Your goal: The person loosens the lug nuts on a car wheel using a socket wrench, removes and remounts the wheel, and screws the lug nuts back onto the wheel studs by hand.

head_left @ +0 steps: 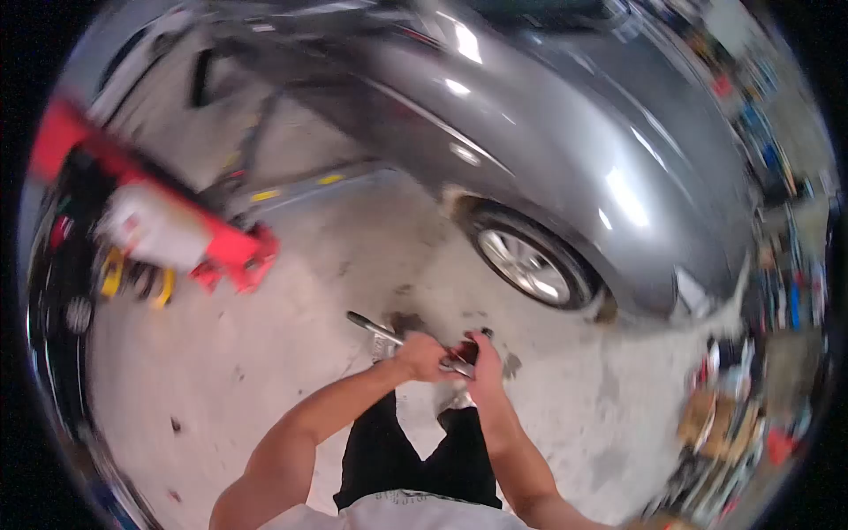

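My left hand [422,357] is closed around a long metal bar tool [375,329], whose dark end points up and left. At the tool's other end, my right hand [483,360] is closed near the metal head [458,367], with a small dark piece at its fingers. Both hands are close together in front of my legs, over the concrete floor. Exactly what the right fingers grip is blurred.
A grey car [565,115] with its front wheel [523,265] stands ahead. A red lift post [168,190] with a lift arm [309,187] is at left. Cardboard and clutter [720,424] lie at right.
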Motion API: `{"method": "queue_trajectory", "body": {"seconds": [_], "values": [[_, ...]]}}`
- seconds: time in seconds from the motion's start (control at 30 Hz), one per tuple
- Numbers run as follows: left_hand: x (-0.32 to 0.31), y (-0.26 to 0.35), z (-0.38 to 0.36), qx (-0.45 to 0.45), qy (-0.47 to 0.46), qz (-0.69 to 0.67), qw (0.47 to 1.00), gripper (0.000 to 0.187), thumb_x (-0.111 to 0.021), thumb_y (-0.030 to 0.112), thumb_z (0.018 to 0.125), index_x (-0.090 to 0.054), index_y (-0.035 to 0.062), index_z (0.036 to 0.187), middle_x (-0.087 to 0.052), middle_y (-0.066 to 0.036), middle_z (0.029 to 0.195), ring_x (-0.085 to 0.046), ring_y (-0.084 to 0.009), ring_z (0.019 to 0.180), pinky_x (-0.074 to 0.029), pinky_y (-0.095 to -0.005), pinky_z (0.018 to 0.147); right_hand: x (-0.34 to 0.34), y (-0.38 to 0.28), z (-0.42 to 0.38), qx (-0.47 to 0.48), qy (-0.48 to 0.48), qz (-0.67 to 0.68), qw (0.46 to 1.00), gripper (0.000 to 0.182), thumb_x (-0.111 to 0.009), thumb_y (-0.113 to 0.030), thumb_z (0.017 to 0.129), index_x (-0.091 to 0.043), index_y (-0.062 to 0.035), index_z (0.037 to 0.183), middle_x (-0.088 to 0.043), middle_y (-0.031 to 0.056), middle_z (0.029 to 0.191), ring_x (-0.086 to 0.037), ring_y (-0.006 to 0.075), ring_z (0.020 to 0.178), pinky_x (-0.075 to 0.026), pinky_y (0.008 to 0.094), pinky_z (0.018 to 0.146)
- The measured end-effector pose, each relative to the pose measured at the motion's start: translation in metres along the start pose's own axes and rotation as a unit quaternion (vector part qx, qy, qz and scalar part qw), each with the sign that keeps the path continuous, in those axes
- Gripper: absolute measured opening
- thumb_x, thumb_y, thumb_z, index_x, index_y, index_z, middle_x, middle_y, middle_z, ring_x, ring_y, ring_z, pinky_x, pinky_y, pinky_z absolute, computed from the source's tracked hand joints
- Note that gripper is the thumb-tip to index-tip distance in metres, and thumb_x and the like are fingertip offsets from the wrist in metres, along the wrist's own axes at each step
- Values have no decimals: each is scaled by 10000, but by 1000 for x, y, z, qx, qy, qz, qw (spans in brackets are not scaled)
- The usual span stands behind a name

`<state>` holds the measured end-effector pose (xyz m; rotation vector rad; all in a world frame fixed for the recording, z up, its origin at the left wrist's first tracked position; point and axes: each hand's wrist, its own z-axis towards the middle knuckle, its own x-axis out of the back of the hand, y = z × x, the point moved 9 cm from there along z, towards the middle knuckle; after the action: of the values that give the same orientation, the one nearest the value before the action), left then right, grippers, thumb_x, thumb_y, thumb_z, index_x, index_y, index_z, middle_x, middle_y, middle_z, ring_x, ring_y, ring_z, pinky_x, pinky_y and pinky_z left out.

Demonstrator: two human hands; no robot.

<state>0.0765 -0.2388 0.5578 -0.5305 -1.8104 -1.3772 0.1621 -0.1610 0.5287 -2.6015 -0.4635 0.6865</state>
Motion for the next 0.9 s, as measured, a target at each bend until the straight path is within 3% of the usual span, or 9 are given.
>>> {"method": "queue_trajectory", "body": {"seconds": [0.03, 0.2, 0.27, 0.43, 0.5, 0.57, 0.63, 0.8, 0.9], "values": [[11, 16, -23, -10, 19, 24, 999, 493, -772, 596, 739, -729, 110, 809, -665, -122, 640, -678, -375, 659, -548, -469, 619, -10, 1, -22, -19, -20, 33, 999, 270, -632, -272, 977, -618, -24, 1082, -654, 113, 823, -655, 259, 794, -572, 410, 749], [84, 62, -183, 127, 153, -61, 978, 547, -722, 614, 800, -695, 76, 702, -644, -188, 646, -649, -419, 643, -532, -505, 625, -89, 36, -136, -24, -143, -152, 978, 243, -623, -276, 987, -629, -42, 1055, -677, 106, 855, -662, 233, 792, -568, 395, 736], [118, 34, -265, 206, 223, -96, 948, 530, -701, 596, 830, -713, 74, 743, -651, -190, 654, -649, -411, 643, -526, -511, 629, -164, 77, -150, -23, -218, -235, 947, 234, -619, -271, 991, -626, -51, 1073, -691, 108, 877, -666, 222, 799, -566, 386, 734], [124, 1, -480, 372, 310, -170, 858, 522, -677, 578, 857, -738, 60, 818, -644, -215, 660, -653, -416, 662, -530, -489, 641, -265, 236, -243, -52, -343, -442, 827, 312, -624, -248, 1003, -581, -91, 1270, -727, 92, 1071, -702, 188, 888, -567, 331, 745], [117, -29, -549, 323, 382, -162, 851, 510, -675, 563, 865, -754, 59, 849, -646, -222, 670, -654, -421, 666, -536, -474, 648, -294, 314, -237, -43, -370, -510, 776, 364, -650, -251, 996, -562, -87, 1309, -726, 88, 1063, -702, 183, 908, -566, 323, 744], [117, -53, -610, 388, 331, -198, 837, 500, -674, 550, 870, -767, 59, 890, -656, -219, 682, -660, -416, 673, -541, -474, 663, -314, 385, -238, -58, -370, -529, 761, 385, -673, -243, 985, -560, -78, 1314, -723, 89, 1047, -702, 180, 885, -569, 327, 735], [139, -67, -664, 426, 321, -149, 832, 510, -665, 552, 877, -759, 51, 884, -655, -215, 677, -660, -420, 677, -539, -481, 665, -356, 434, -262, -52, -370, -498, 783, 373, -673, -233, 983, -565, -76, 1303, -717, 91, 1016, -699, 174, 868, -569, 327, 729], [222, -118, -764, 397, 375, -104, 831, 454, -678, 508, 880, -762, 65, 941, -653, -192, 666, -649, -411, 648, -526, -469, 616, -459, 520, -303, -31, -361, -419, 833, 380, -667, -223, 980, -551, -40, 1292, -701, 86, 1008, -680, 153, 850, -545, 276, 683], [267, -182, -827, 424, 394, -107, 808, 441, -705, 491, 870, -752, 59, 943, -642, -197, 661, -639, -406, 633, -514, -459, 599, -541, 583, -288, 28, -396, -443, 804, 380, -673, -241, 979, -549, -24, 1265, -692, 87, 999, -681, 153, 840, -553, 293, 672]]}}
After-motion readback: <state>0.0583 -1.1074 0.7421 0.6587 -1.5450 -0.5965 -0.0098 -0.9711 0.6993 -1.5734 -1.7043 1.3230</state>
